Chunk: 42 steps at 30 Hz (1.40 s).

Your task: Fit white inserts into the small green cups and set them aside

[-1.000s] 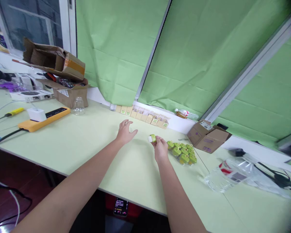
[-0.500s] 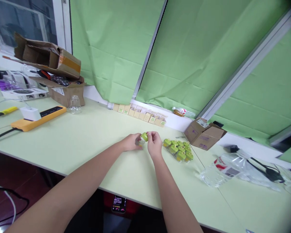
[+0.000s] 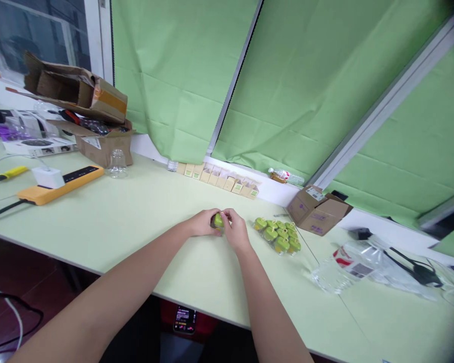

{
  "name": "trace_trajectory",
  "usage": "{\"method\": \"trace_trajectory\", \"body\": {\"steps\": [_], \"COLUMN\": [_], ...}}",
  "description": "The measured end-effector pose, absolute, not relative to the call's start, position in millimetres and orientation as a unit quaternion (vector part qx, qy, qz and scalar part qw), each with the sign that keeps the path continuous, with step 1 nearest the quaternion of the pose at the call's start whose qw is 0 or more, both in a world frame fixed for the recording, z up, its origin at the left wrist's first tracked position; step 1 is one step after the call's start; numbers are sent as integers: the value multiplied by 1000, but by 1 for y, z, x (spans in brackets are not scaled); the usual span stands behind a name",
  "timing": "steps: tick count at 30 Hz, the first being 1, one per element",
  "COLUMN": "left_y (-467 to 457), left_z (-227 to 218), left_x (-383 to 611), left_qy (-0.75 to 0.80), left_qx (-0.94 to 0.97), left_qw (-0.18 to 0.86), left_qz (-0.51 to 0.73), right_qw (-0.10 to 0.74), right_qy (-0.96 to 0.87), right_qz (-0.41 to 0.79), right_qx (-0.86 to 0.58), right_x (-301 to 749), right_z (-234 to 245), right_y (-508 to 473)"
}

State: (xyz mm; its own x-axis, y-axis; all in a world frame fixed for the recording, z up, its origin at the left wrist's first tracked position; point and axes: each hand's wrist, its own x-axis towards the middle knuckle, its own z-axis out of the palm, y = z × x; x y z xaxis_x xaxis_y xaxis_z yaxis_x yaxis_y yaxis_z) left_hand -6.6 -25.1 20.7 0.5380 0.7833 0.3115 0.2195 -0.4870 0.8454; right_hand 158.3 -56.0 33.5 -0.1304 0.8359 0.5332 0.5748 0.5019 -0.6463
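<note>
My left hand (image 3: pixel 203 223) and my right hand (image 3: pixel 233 231) meet at the middle of the pale green table (image 3: pixel 136 217). Both are closed round one small green cap (image 3: pixel 218 221), which sits on something small and clear that the fingers mostly hide. Just right of my right hand lies a pile of several more green caps (image 3: pixel 279 234). Behind the hands, a row of several small tan boxes (image 3: pixel 219 179) lines the wall under the green blinds.
An open cardboard box (image 3: pixel 318 209) stands at the back right, with clear plastic bags (image 3: pixel 357 264) and a black cable (image 3: pixel 412 269) further right. At the left are an orange power strip (image 3: pixel 60 184), a clear glass bottle (image 3: pixel 116 164), stacked cartons (image 3: pixel 87 116) and a yellow screwdriver (image 3: pixel 8 174).
My left hand came off the table and moved right to join my right hand. The green cap went from the right hand alone to both hands, lower and a little left.
</note>
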Motion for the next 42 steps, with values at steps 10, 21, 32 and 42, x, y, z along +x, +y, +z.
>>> {"method": "trace_trajectory", "body": {"steps": [10,21,32,42], "left_y": [-18,-11,-10,-5], "left_z": [15,13,9,3], "left_x": [0,-5,-4,-5], "left_qy": [283,271,291,299], "left_qx": [712,707,719,743], "left_qw": [499,515,481,450], "left_qz": [404,401,409,395], "right_qw": [448,465,469,480], "right_qy": [-708,-666,-667,-627], "right_qz": [260,342,287,349], "right_qx": [-481,-472,-502,-504], "right_x": [165,166,165,165], "right_z": [20,16,19,16], "right_y": [-44,-38,-41,-39]}}
